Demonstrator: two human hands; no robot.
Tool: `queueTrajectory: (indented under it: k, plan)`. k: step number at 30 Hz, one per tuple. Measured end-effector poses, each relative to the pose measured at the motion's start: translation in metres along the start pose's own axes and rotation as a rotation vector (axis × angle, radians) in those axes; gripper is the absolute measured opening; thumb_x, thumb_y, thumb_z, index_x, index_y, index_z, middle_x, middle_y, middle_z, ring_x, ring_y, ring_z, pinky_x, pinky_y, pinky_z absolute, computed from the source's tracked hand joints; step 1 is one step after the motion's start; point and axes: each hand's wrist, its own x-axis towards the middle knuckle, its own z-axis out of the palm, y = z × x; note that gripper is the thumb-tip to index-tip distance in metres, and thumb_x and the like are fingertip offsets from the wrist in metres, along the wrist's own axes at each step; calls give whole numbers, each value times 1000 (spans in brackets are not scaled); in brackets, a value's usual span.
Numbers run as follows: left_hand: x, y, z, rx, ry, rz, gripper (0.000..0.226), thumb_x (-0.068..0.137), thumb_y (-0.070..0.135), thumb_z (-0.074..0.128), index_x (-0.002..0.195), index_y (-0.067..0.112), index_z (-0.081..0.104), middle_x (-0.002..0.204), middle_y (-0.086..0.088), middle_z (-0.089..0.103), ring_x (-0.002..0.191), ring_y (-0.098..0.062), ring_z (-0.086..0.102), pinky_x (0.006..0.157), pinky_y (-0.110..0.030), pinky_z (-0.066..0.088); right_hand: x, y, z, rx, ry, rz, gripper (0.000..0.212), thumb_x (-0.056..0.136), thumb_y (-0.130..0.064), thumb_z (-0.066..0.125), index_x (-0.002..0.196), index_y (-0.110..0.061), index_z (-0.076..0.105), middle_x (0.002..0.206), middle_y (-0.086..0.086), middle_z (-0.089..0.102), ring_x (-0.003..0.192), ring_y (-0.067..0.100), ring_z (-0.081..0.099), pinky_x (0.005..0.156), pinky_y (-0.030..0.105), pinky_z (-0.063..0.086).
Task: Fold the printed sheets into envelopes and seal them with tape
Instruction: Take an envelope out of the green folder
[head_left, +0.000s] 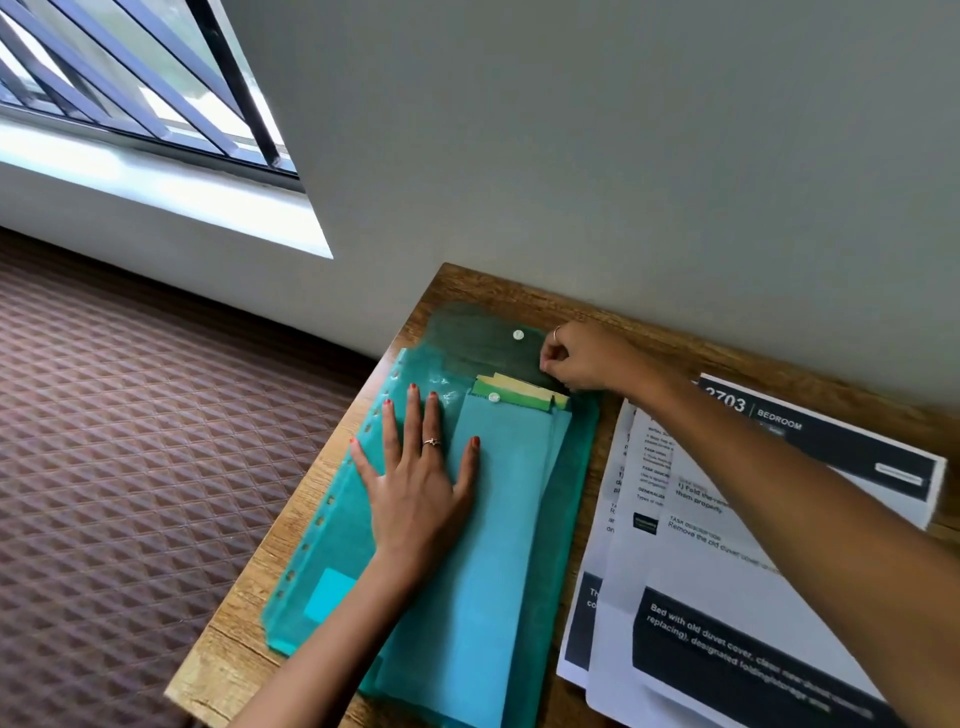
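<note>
A green translucent snap folder (569, 525) lies on the wooden table (249, 629), its flap (483, 340) open toward the wall. Inside it show pale envelopes or sheets, with yellow and green edges (511, 391) poking out at the mouth. My left hand (415, 483) lies flat with spread fingers on the folder's left half. My right hand (582, 358) reaches across to the folder's mouth, fingers curled and pinching at the flap's edge or the papers there; which one I cannot tell. Several printed sheets (727, 519) lie fanned to the right of the folder, under my right forearm.
The table stands against a grey wall (623, 156). Its left edge drops off to a brown patterned carpet (130, 441). A barred window (130, 93) is at the upper left.
</note>
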Motion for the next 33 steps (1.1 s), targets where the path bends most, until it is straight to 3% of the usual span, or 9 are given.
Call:
queueTrajectory:
  k: [2,6,11,19,22,26,33]
  plan:
    - [0,1,-2,7,-21,-21,77,84,67,3,149,26,1,157,8,-7,143,-18,-14,108,-59,-7,-1,-3,-2,30,-54,70,19,94,-23,53,93,-11,68,86,7,69,73,21,67,65,27,53]
    - [-2,4,-6,2,-32,-54,79,82,67,0,149,26,1,157,8,-5,144,-19,-12,107,-63,-5,-6,-10,-1,42,-87,105,31,95,-33,50,99,-8,68,92,10,69,83,26,67,76,36,57]
    - [-1,6,-6,-6,-41,-57,77,83,66,3,149,27,2,157,9,-4,144,-15,-8,106,-66,-4,-12,-12,7,-21,-115,60,30,96,-29,48,109,-9,67,107,10,66,89,20,57,68,26,39]
    - [0,6,-7,-9,-61,-47,73,86,65,7,149,29,-1,157,10,-8,144,-13,-11,105,-67,-4,0,-2,9,22,-194,0,18,89,-31,61,99,-17,67,106,2,67,96,16,59,84,32,47]
    - [1,6,-6,-11,-72,-21,72,86,64,5,149,30,-2,156,14,-13,142,-9,-14,106,-68,-3,4,4,11,77,-211,-18,12,89,-29,62,95,-20,66,93,-5,64,87,12,58,75,28,46]
    - [2,4,-6,-21,-90,-7,71,86,63,7,149,30,-1,156,14,-12,141,-7,-15,105,-67,-5,3,6,15,70,-172,-50,12,89,-29,61,94,-19,66,76,-14,55,68,1,48,57,20,33]
    - [2,2,-9,-97,-67,-17,72,86,63,7,149,30,-1,156,15,-9,141,-4,-14,107,-62,-8,-3,-3,15,12,-86,-57,8,92,-30,57,93,-23,61,87,-7,59,83,11,54,73,25,35]
